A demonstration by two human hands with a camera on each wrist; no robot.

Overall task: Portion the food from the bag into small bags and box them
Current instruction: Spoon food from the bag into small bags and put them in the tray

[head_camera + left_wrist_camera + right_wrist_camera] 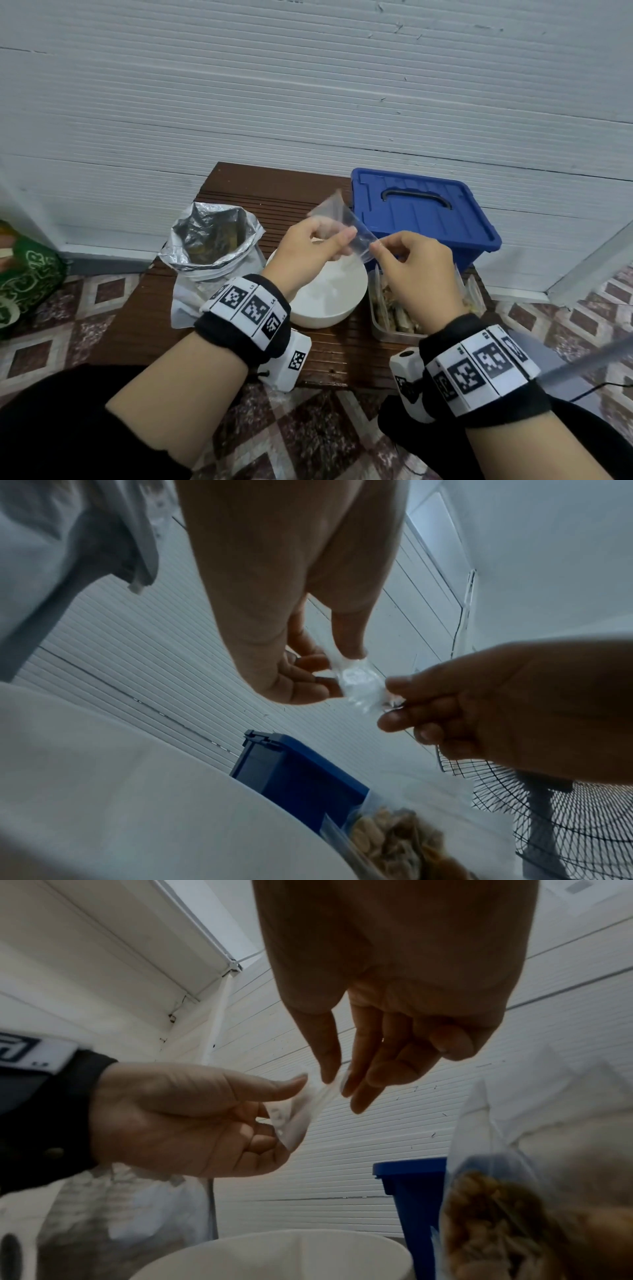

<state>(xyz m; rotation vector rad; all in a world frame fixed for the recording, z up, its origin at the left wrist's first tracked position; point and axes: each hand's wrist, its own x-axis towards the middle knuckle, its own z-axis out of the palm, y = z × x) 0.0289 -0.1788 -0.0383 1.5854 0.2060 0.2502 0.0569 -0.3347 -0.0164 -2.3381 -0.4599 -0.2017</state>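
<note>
Above the white bowl (329, 294) I hold a small clear plastic bag (346, 222) between both hands. My left hand (318, 243) pinches its left edge with thumb and fingers; my right hand (407, 260) pinches its lower right edge. The same small bag (359, 688) looks empty in the left wrist view and is stretched between the fingertips as the small bag (304, 1110) in the right wrist view. An open silver foil food bag (212, 240) stands left of the bowl. The blue lidded box (421, 216) sits shut at the back right.
A clear tray (383, 325) with filled small bags of brownish food lies under my right hand, beside the bowl. All of this rests on a small dark wooden table (260, 192) against a white panel wall. A green patterned object (27, 274) is at far left. A fan (565, 818) stands nearby.
</note>
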